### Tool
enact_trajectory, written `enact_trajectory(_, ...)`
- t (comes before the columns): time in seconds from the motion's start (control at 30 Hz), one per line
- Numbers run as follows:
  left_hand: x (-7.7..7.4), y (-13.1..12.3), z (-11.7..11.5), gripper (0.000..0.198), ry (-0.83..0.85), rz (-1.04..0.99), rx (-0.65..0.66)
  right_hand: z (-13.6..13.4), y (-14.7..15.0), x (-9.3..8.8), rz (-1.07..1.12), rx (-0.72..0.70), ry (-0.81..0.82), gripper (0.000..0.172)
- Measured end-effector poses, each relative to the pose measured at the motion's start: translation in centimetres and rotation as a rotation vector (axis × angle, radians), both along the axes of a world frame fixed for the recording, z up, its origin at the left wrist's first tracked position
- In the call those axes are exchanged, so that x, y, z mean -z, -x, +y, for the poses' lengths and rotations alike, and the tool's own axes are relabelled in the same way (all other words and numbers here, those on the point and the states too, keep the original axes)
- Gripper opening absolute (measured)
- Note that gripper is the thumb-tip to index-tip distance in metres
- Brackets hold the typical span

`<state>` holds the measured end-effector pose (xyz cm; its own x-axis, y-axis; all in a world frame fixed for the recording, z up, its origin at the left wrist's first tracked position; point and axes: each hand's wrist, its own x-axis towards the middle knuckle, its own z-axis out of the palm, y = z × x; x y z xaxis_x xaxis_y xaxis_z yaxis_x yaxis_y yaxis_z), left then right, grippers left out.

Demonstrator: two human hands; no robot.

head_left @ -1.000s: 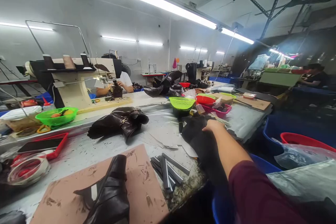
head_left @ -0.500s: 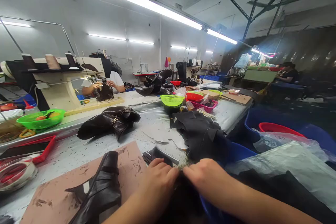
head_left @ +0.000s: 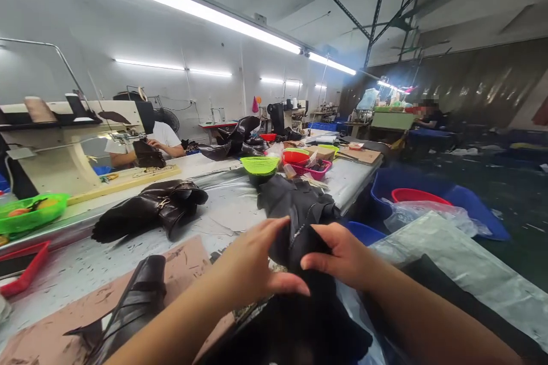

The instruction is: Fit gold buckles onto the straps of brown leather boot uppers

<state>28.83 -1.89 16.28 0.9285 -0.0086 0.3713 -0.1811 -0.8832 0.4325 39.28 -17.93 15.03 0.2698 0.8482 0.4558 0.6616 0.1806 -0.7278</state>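
Observation:
A black fabric piece (head_left: 314, 291) hangs in front of me, a pale stitched seam along its upper fold. My right hand (head_left: 342, 254) pinches that fold, thumb in front and fingers curled behind. My left hand (head_left: 246, 265) is beside the fold, thumb and fingers spread wide; its fingertips reach the fabric's left edge. More black pieces (head_left: 282, 194) are heaped on the table just beyond. To the left, a dark brown leather boot upper (head_left: 143, 291) lies on a pinkish board (head_left: 184, 259). Another dark boot upper with a buckle (head_left: 149, 208) lies farther back.
A sewing machine (head_left: 72, 142) stands at the left, with a co-worker's arms behind it. Green baskets (head_left: 259, 165) and a red bowl (head_left: 295, 157) sit on the table (head_left: 231, 197). At the right are a blue bin (head_left: 381, 182) and a pale sheet (head_left: 445, 251).
Both hands have risen from a closed, thumbs-together position and moved apart. A seamed fold of the black fabric now shows between them. The view has turned right.

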Motion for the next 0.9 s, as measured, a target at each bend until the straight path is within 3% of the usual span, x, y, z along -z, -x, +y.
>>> enact_trajectory(0.07,-0.5,0.0,-1.1,0.038,0.148,0.157,0.082,0.1,-0.4,-1.2,-0.212,0.096,-0.171,0.051)
enact_trajectory(0.13,-1.1,0.2,-0.8,0.026,0.34,0.183,0.1,-0.8,-1.2,-2.6,-0.347,0.155,-0.238,0.057)
enact_trajectory(0.27,-2.0,-0.2,1.8,0.039,0.839,0.071,0.047,-4.0,-3.4,-4.7,-0.178,-0.055,0.023,0.05)
enact_trajectory(0.37,-2.2,-1.1,3.0,0.04,1.047,-0.034,-0.006,-5.2,-4.5,-5.1,0.0,-0.096,0.099,0.049)
enact_trajectory(0.5,-1.2,-2.6,3.0,0.042,1.09,-0.058,0.01,-4.1,-5.0,-5.6,-0.091,-0.152,0.122,0.034)
enact_trajectory(0.6,0.2,-3.3,2.5,0.039,1.015,-0.117,-0.071,-2.2,-4.7,-6.0,-0.282,-0.15,0.124,0.024)
enact_trajectory(0.77,2.3,-3.6,1.1,0.032,0.746,-0.305,-0.275,0.5,-4.3,-5.6,-0.411,-0.009,0.083,0.015)
enact_trajectory(0.9,2.6,-3.2,-0.5,0.033,0.773,-0.33,-0.272,2.1,-4.8,-4.6,-0.35,0.169,0.056,0.01)
